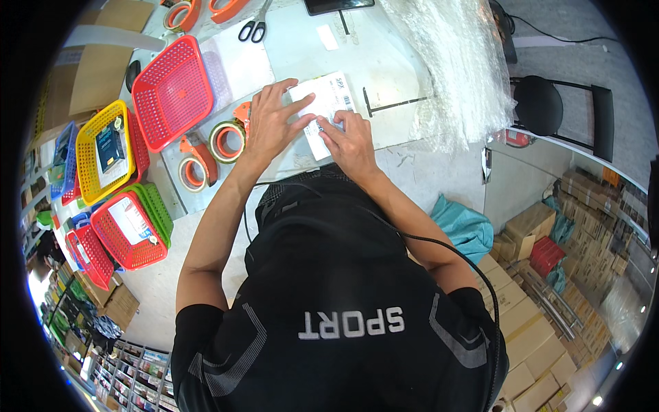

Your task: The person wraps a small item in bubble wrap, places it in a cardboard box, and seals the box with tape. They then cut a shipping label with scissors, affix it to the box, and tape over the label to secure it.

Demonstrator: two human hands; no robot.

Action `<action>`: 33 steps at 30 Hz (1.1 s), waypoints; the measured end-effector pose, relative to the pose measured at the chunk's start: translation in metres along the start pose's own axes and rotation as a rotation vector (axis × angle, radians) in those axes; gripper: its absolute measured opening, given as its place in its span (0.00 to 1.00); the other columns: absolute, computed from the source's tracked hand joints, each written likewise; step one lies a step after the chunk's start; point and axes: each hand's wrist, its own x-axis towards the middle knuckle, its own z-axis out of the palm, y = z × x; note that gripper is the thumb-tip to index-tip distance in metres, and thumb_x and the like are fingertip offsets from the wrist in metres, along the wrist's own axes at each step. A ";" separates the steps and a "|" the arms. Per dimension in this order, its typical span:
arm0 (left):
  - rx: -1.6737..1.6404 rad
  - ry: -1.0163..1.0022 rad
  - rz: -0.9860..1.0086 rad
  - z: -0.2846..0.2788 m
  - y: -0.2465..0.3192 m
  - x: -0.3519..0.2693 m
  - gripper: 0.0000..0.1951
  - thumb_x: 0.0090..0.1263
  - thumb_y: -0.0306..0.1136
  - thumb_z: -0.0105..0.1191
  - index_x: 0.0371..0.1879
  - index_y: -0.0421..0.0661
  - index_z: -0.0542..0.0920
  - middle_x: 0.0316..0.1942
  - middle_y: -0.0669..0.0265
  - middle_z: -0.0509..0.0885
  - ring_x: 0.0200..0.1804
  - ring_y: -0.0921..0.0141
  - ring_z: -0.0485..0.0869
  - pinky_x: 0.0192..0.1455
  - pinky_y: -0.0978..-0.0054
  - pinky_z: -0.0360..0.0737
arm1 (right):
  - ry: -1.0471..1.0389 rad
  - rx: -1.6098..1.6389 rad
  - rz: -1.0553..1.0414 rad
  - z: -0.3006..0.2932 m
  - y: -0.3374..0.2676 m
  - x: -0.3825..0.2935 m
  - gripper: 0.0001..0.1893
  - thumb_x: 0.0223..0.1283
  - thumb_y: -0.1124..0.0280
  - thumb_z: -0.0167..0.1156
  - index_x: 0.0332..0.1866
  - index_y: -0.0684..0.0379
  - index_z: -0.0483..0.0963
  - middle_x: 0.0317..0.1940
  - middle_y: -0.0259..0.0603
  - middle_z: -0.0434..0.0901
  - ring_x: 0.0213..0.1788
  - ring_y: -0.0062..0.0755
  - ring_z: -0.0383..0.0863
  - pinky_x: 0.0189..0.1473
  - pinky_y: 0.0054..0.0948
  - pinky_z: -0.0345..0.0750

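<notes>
A white printed label (323, 95) lies over a small flat parcel on the light table near its front edge. My left hand (275, 121) rests at the parcel's left side, fingers spread, with thumb and a fingertip on the label. My right hand (350, 144) touches the label's lower right part, its index finger and thumb close together near my left thumb. What lies under the label is mostly hidden. Just left of my left hand are orange tape dispensers with tape rolls (227, 141) (198, 167). An empty red plastic basket (175, 95) stands beyond them.
Black-handled scissors (253, 31) lie at the back, near a dark-screened device (337, 5). Clear bubble wrap (453, 67) covers the table's right side. A yellow basket (82, 154) holding a dark box and other baskets stand left. A black stool (538, 105) is at right.
</notes>
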 end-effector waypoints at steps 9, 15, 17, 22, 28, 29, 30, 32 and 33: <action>0.060 0.003 0.022 -0.007 0.006 0.014 0.16 0.63 0.38 0.73 0.50 0.57 0.94 0.66 0.61 0.81 0.66 0.59 0.77 0.66 0.57 0.72 | 0.090 0.121 0.176 -0.028 0.002 0.007 0.27 0.61 0.72 0.73 0.65 0.67 0.79 0.53 0.54 0.78 0.55 0.51 0.79 0.58 0.44 0.76; 0.062 0.018 0.052 -0.003 0.001 0.013 0.14 0.62 0.37 0.73 0.48 0.56 0.94 0.57 0.66 0.86 0.59 0.64 0.81 0.62 0.59 0.75 | -0.054 0.223 0.324 -0.021 0.021 0.006 0.37 0.64 0.68 0.73 0.74 0.72 0.68 0.63 0.61 0.74 0.65 0.60 0.76 0.66 0.47 0.75; 0.058 0.039 0.072 -0.001 0.000 0.012 0.14 0.62 0.36 0.73 0.48 0.56 0.94 0.56 0.67 0.87 0.58 0.65 0.81 0.61 0.60 0.75 | -0.069 0.239 0.346 -0.017 0.022 0.002 0.38 0.64 0.68 0.73 0.76 0.72 0.66 0.64 0.61 0.74 0.66 0.60 0.76 0.66 0.46 0.75; 0.049 0.069 0.093 0.001 -0.002 0.010 0.14 0.62 0.37 0.73 0.48 0.56 0.94 0.55 0.67 0.87 0.58 0.65 0.82 0.60 0.61 0.76 | -0.089 0.226 0.382 -0.013 0.019 -0.005 0.37 0.67 0.68 0.71 0.77 0.73 0.65 0.65 0.59 0.74 0.65 0.53 0.79 0.67 0.41 0.77; 0.055 0.048 0.085 0.000 -0.003 0.010 0.15 0.61 0.37 0.73 0.48 0.56 0.94 0.56 0.67 0.87 0.58 0.65 0.82 0.60 0.60 0.76 | -0.077 0.219 0.368 -0.013 0.020 -0.004 0.39 0.68 0.68 0.70 0.78 0.73 0.63 0.64 0.60 0.75 0.64 0.54 0.80 0.65 0.41 0.78; 0.041 0.040 0.076 0.000 -0.002 0.011 0.15 0.61 0.36 0.73 0.48 0.55 0.94 0.56 0.66 0.86 0.59 0.65 0.82 0.61 0.60 0.75 | -0.079 0.218 0.380 -0.013 0.020 -0.004 0.39 0.68 0.68 0.70 0.79 0.73 0.62 0.63 0.60 0.76 0.64 0.54 0.80 0.65 0.41 0.78; 0.028 0.032 0.067 -0.001 -0.001 0.012 0.15 0.61 0.36 0.73 0.47 0.55 0.94 0.57 0.66 0.86 0.59 0.64 0.81 0.61 0.60 0.75 | -0.086 0.218 0.400 -0.013 0.019 -0.003 0.40 0.68 0.69 0.70 0.79 0.73 0.61 0.63 0.59 0.76 0.64 0.54 0.80 0.65 0.41 0.78; 0.012 0.013 0.053 -0.003 0.001 0.014 0.14 0.60 0.34 0.73 0.46 0.53 0.94 0.58 0.64 0.85 0.60 0.64 0.81 0.62 0.59 0.74 | -0.070 0.251 0.417 -0.013 0.019 -0.003 0.41 0.68 0.69 0.70 0.80 0.73 0.59 0.62 0.59 0.77 0.63 0.51 0.81 0.64 0.41 0.78; 0.008 0.001 0.047 -0.005 0.002 0.016 0.14 0.60 0.34 0.73 0.46 0.52 0.94 0.59 0.63 0.85 0.61 0.63 0.80 0.63 0.59 0.74 | -0.066 0.268 0.430 -0.014 0.019 -0.002 0.41 0.68 0.70 0.70 0.81 0.72 0.59 0.62 0.58 0.77 0.62 0.50 0.81 0.64 0.41 0.78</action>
